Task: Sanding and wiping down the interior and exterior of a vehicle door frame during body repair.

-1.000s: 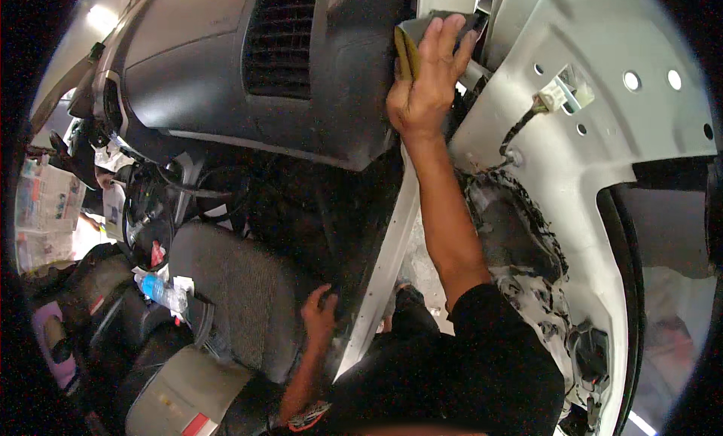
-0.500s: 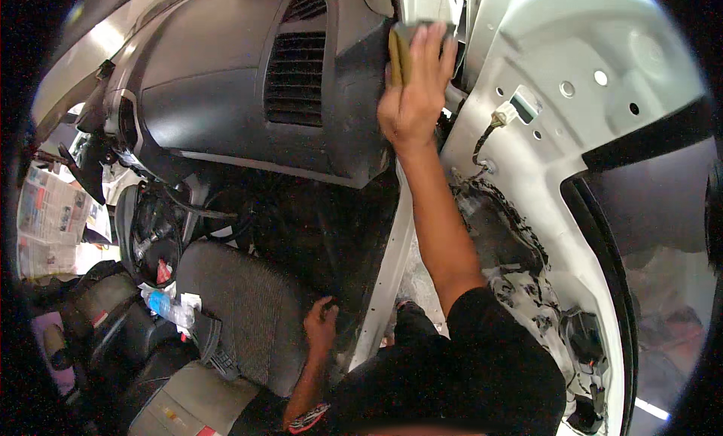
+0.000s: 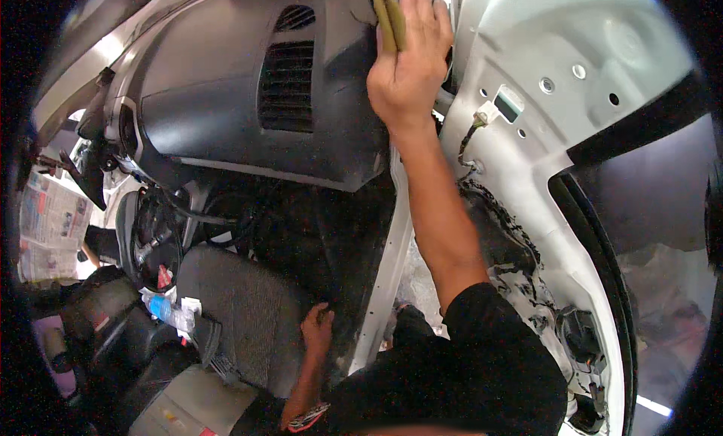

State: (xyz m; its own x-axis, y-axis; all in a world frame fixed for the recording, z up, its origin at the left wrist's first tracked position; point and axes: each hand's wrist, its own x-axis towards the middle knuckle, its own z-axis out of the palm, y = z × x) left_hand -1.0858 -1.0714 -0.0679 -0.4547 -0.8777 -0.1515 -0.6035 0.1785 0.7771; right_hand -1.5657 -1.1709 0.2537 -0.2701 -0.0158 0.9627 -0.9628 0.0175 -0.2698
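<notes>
My right hand is stretched up beside the end of a black car dashboard, against the pillar by the door opening. Under its straight fingers it holds a folded olive-coloured pad; part of the pad lies hidden beneath the hand. The fingertips reach the picture's upper edge. Low over the edge of a grey cloth seat, my left hand hangs with loosely bent fingers, a gap between thumb and forefinger. Nothing shows in it.
To the right stands a bare white door with holes, black sealant and a dangling white connector. A white sill runs beside me. Beyond the seat are a steering wheel, a plastic bottle and newspaper sheets.
My right hand has slid farther up along the pillar with the pad. The view has shifted slightly. My left hand hangs much as before.
</notes>
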